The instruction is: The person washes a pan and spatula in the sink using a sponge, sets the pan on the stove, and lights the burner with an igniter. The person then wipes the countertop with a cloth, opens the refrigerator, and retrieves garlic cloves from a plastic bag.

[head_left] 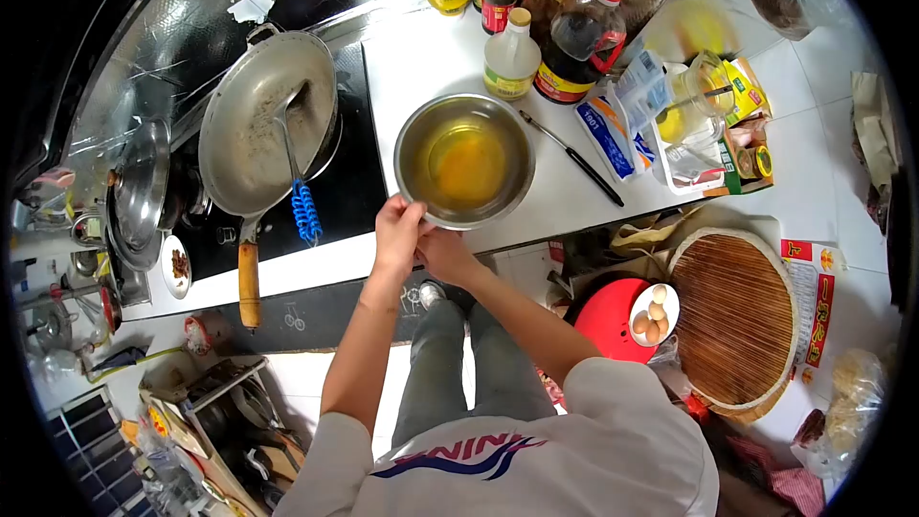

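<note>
A steel mixing bowl (410, 137) is at the counter's front edge, with raw egg (463, 163) in it: an orange-yellow yolk in clear yellowish liquid. My left hand (397, 227) is closed on the bowl's near-left rim, thumb and fingers pinched together. Right beside it, my right hand (442, 254) is curled just below the near rim and meets the left. Its fingertips are mostly hidden, and what they hold, if anything, does not show. Behind the bowl, to the right, lies a pair of dark chopsticks (577, 161).
Left of the bowl, a wok (227, 134) with a blue-handled spatula (304, 206) sits on the black cooktop (362, 172). Sauce bottles (584, 38) crowd the back. A plate of eggs (655, 314) rests on a red stool (608, 321), near a round wooden board (732, 321).
</note>
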Demonstrator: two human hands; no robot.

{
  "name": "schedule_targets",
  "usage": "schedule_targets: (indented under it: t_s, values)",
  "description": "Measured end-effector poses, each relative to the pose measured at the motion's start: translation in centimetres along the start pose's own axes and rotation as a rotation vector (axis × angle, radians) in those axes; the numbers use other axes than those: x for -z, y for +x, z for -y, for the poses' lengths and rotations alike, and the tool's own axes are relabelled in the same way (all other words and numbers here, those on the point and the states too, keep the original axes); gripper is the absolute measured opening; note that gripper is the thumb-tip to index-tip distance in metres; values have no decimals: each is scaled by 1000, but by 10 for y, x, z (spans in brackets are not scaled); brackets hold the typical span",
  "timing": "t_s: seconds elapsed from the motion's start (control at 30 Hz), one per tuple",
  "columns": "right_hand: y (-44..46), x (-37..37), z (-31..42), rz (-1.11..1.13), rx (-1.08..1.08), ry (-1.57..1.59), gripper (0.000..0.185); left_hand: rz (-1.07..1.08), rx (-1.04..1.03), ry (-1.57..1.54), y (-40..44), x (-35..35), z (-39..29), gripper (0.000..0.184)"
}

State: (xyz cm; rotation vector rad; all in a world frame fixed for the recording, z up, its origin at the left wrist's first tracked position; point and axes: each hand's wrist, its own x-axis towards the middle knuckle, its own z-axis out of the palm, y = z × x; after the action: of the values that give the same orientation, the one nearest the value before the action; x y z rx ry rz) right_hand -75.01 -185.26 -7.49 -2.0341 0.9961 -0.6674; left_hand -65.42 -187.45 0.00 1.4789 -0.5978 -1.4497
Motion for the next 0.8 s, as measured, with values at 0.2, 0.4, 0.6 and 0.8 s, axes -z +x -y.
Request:
schedule_targets:
  t_s: [0.2,0.4,0.6,0.8]
  values:
    - [7,-23,-3,-246,73,114,30,77,16,8,23,-26,-1,3]
    - [9,-17,3,-217,72,117,31,15,37,-6,34,-28,7,5]
    - [8,-7,1,-259,177,81,31,-64,53,71,48,-12,-4,6]
    - [-6,47,-11,-233,144,381,32,-97,60,41,72,3,-20,9]
